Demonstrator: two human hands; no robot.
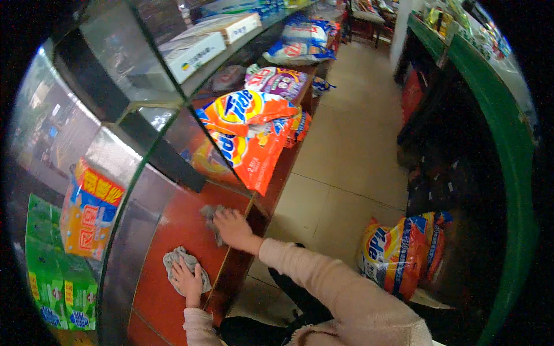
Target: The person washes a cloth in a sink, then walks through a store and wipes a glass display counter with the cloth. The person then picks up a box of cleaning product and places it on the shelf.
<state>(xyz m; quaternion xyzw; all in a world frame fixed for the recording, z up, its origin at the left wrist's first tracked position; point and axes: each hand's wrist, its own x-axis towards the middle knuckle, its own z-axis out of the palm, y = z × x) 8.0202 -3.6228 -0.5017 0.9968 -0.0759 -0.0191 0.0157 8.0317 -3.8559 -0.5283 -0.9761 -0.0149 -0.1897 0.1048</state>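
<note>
My left hand (187, 277) presses a crumpled light grey cloth (174, 254) flat against a red tiled shelf (181, 231). Its fingers are spread over the cloth. Farther along the same shelf, close to its wooden front edge, my right hand (233, 225) is on a second, darker grey cloth (210, 213). That cloth looks blurred, and part of it is hidden under the fingers. Just beyond my right hand lie orange Tide detergent bags (259, 160), stacked and overhanging the shelf edge.
A glass panel (149, 149) stands left, with an orange-and-blue pack (93, 212) and green packs (60, 268) behind it. White boxes (194, 56) rest on an upper shelf. Purple (281, 82) and blue-white bags (298, 49) lie farther along. Tide bags (400, 255) stand right, on the tiled floor (346, 142).
</note>
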